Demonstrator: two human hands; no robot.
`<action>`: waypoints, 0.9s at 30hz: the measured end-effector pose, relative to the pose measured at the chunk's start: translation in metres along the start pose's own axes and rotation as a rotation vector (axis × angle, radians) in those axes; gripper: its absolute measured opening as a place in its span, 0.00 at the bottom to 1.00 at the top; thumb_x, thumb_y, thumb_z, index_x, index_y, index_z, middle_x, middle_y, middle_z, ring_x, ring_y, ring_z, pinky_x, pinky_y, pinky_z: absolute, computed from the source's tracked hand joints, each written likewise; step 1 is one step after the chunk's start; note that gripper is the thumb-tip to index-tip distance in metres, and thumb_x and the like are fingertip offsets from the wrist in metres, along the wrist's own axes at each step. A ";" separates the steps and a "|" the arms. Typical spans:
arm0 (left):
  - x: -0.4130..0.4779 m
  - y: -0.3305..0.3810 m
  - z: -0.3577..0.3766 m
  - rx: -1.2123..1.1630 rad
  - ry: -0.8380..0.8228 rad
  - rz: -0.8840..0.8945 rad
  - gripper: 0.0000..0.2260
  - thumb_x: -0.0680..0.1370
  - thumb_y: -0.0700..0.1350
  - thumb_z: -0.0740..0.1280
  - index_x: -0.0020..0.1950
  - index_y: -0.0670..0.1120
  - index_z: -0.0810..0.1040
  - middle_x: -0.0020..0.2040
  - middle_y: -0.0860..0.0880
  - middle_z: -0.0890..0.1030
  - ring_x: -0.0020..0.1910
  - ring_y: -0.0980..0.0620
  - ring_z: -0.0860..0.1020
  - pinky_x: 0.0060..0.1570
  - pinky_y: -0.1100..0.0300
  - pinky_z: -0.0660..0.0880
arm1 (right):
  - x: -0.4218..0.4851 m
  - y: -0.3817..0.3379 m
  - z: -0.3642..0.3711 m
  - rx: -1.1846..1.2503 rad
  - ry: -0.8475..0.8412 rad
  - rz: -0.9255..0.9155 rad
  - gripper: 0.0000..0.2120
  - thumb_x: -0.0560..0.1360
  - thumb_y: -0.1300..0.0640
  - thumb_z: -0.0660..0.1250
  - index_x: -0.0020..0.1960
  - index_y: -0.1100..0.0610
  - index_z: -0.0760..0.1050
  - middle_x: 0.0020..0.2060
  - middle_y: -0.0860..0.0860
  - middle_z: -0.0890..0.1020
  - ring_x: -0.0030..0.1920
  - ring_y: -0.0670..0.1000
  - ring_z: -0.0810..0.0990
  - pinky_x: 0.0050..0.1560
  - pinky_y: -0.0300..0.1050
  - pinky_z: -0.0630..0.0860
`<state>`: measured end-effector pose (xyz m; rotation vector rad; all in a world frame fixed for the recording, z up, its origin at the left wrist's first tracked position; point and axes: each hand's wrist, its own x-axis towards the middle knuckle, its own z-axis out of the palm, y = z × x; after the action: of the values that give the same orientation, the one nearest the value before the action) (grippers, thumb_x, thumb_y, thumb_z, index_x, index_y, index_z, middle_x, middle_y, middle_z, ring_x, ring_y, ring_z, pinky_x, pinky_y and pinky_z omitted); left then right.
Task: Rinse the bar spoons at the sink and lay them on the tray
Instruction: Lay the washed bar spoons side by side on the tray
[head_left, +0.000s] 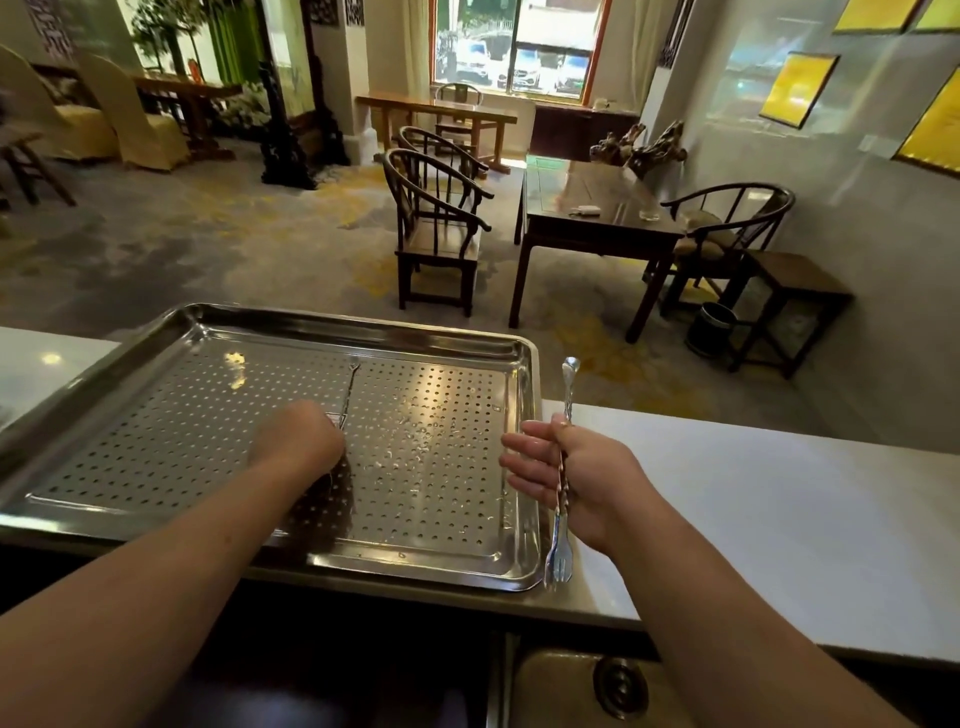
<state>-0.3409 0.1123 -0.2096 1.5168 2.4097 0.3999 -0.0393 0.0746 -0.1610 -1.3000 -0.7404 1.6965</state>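
Fingers (530, 457) of the right hand (576, 483) curl loosely round the twisted stem of a bar spoon (563, 467), thumb and forefinger pinching it near the top while the lower fingers stand half open, spread toward the tray (363, 325). This spoon is held nearly upright just beside the tray's right rim, its small bowl uppermost and its forked end hanging down near the tray's front right corner, a hold that looks suited to letting water run off before it is laid flat. Over the tray's middle the left hand (298, 441) is closed into a loose fist, knuckles up, and appears to press or steady the near end of a second spoon (349, 387), which lies flat on the perforated sheet and points away toward the far rim; how tightly those fingers grip it cannot be told, since the back of the hand hides them. Droplets glisten on the perforated metal to the right of that spoon, and the holes would let rinse water drain, which probably explains the choice of this tray. It sits on the white counter (753, 493), close to the front edge and just behind the sink (571, 686), whose drain shows at the bottom of the view, so wet pieces travel only a short way. Judged from this, one spoon is already down and the other awaits its place alongside. Beyond the counter stand dark wooden chairs (436, 228) and a table (587, 218).
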 end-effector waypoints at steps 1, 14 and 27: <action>0.000 0.001 0.000 0.008 0.002 0.002 0.09 0.78 0.45 0.67 0.42 0.43 0.81 0.39 0.45 0.81 0.39 0.46 0.79 0.35 0.54 0.73 | 0.000 0.001 -0.001 0.002 0.004 0.002 0.21 0.88 0.49 0.53 0.62 0.63 0.76 0.49 0.59 0.90 0.48 0.59 0.90 0.46 0.54 0.88; -0.006 0.004 0.004 0.135 0.021 0.080 0.10 0.78 0.51 0.70 0.43 0.45 0.81 0.37 0.48 0.80 0.35 0.52 0.77 0.27 0.59 0.64 | -0.008 0.010 -0.011 0.029 0.026 0.008 0.21 0.88 0.49 0.54 0.63 0.64 0.76 0.49 0.61 0.90 0.48 0.60 0.90 0.47 0.54 0.87; -0.134 0.148 0.013 -0.568 -0.572 0.436 0.07 0.75 0.50 0.76 0.43 0.47 0.87 0.37 0.48 0.87 0.33 0.51 0.83 0.37 0.53 0.84 | -0.008 0.005 -0.019 0.104 0.082 -0.018 0.19 0.87 0.48 0.55 0.62 0.59 0.79 0.50 0.53 0.90 0.48 0.56 0.90 0.40 0.49 0.84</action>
<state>-0.1566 0.0537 -0.1568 1.5869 1.3775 0.5774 -0.0217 0.0644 -0.1668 -1.2789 -0.6070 1.6353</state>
